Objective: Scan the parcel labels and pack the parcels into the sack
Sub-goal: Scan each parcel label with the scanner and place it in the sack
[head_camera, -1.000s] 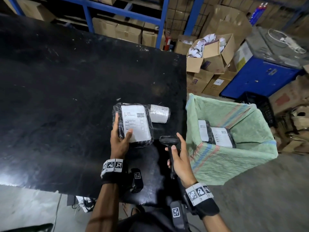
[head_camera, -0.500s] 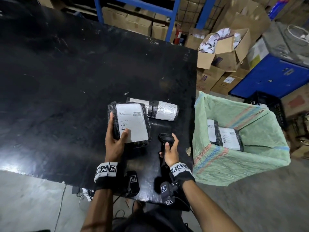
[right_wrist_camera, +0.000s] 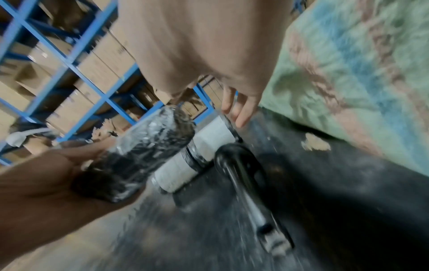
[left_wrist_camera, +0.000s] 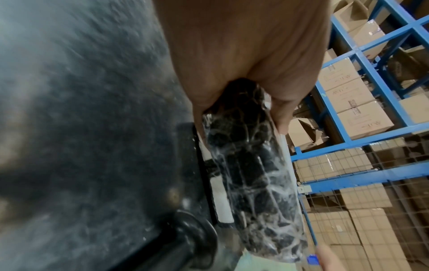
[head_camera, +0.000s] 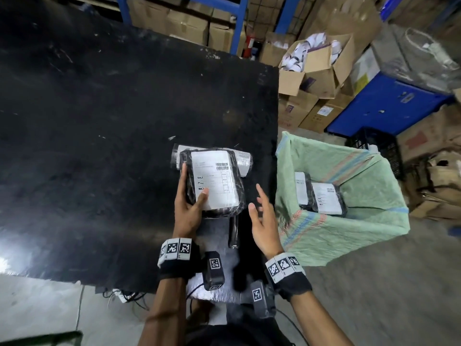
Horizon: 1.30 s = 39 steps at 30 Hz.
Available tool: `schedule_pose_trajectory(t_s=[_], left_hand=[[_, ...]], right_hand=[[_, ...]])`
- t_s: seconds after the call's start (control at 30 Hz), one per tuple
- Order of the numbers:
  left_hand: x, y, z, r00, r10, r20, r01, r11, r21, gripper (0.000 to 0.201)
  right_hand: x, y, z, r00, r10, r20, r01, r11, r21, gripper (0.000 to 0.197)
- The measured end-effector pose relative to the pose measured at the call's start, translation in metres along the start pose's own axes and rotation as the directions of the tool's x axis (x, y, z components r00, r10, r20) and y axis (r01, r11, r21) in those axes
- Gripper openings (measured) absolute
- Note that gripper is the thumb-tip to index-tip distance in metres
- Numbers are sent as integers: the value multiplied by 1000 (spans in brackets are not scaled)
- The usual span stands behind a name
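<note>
Black plastic wraps the parcel (head_camera: 212, 181) that the left hand (head_camera: 187, 208) holds raised off the desk (head_camera: 99, 121), thumb on its white label and fingers curled underneath. Just right of that grip the right hand (head_camera: 264, 221) hovers with fingers spread, holding nothing, above the scanner (head_camera: 234, 231) lying on the desk. Beyond the grip a second parcel (head_camera: 243, 162) lies flat, and further right the green sack (head_camera: 349, 221) holds two more.

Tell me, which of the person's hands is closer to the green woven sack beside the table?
Right. The right hand hovers open just beside the green woven sack. The left hand is farther off, holding the black plastic-wrapped parcel above the black table.
</note>
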State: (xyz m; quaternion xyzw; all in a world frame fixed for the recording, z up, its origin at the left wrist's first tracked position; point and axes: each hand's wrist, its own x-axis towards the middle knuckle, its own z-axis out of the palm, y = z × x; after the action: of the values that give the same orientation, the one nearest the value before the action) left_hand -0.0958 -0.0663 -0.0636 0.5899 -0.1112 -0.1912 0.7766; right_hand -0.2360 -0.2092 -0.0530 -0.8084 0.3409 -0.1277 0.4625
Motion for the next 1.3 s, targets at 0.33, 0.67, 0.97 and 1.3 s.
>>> schedule_pose_trajectory(t_s=[0.33,0.67,0.97,1.3], left_hand=[[8,11,113,970,-93,226,121,986,-113,80],[22,4,222,924,-85,374,89,996,6,81],[45,-31,293,932,-56,358,-231,672,704,78],[51,-92,283,945,-177,273,-220,271,937,78]], right_hand=[[45,-36,-100,995,-52,88,34,981,190,59],[71,3,-198,999,-40,-16,42,973,229,60],[128,71,-299,994,93,54,-101,981,166,59],[199,159,-333,895,431,111,-406,893,-195,59]])
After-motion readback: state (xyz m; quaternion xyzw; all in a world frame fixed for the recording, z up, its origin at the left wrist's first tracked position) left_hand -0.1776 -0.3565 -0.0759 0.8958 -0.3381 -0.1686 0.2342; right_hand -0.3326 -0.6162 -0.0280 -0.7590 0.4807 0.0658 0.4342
